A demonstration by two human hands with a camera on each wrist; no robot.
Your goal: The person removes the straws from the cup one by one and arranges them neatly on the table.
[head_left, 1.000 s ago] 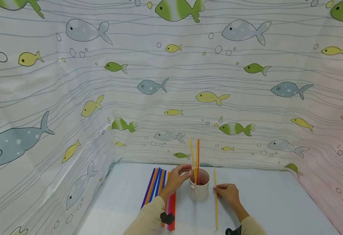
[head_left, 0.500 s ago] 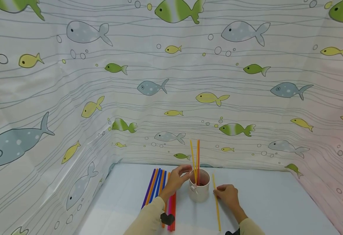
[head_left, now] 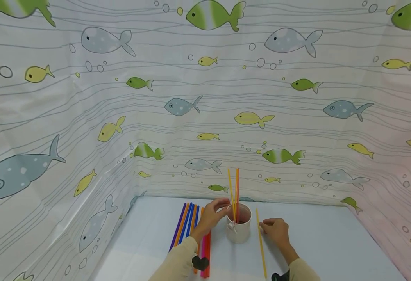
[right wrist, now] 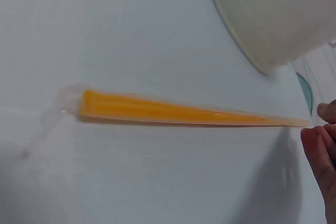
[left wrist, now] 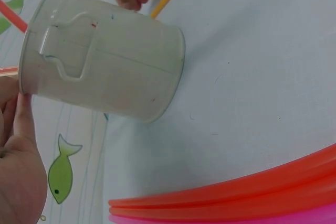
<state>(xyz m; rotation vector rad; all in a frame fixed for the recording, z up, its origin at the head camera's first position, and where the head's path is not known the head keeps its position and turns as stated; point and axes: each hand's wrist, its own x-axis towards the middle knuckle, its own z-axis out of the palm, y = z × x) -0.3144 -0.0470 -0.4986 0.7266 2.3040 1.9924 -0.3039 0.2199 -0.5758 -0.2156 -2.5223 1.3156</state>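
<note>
A white metal cup, with small handle loops on its side, stands upright on the table. Yellow and red straws poke out of it. My left hand touches the cup's left rim with its fingertips; in the left wrist view one finger meets the edge of the rim. To the right of the cup lies a yellow-orange straw; close up, it looks to be in a clear wrapper. With curled fingers, my right hand seems to pinch this straw near its far end, though the contact is partly hidden.
Left of the cup, several purple, orange, blue, pink and red straws lie side by side, partly under my left forearm. Fish-printed sheeting rises behind and beside the white table.
The yellow-orange straw has turned slightly, its near end swinging right. My right hand has shifted slightly right. My left hand and the cup have stayed put.
</note>
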